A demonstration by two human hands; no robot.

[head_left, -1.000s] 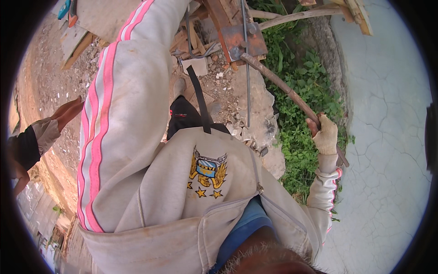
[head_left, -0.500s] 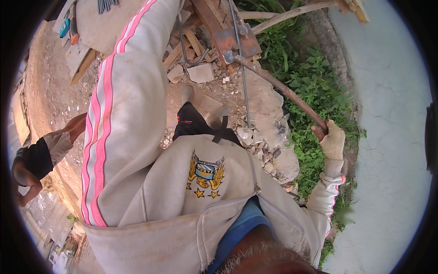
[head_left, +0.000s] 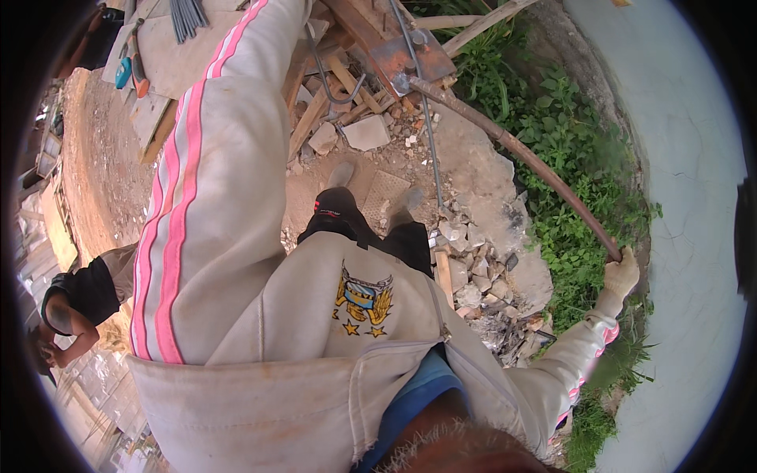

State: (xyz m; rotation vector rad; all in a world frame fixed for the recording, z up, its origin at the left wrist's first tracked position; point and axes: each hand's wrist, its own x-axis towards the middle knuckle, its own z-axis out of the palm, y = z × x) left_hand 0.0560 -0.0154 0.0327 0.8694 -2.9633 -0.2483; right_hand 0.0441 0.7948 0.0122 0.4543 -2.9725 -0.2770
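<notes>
My right hand in a pale knitted glove grips the far end of a long rusty pipe. The pipe's upper end meets a rusty metal plate with short posts, fixed to a wooden beam. A long thin steel rod crosses the plate and reaches down over the rubble. My left arm, in a pale sleeve with pink stripes, stretches up to the top edge, its hand out of view. A bent steel bar lies just right of that sleeve.
A board at upper left holds steel rods, a tape measure and an orange-handled tool. Rubble lies by my feet. Weeds line a pale wall. A co-worker bends at left; another person is partly visible.
My right hand has swung the pipe's free end outward to the right and slightly down. My view has shifted, bringing more of the board, my feet and the rubble into sight.
</notes>
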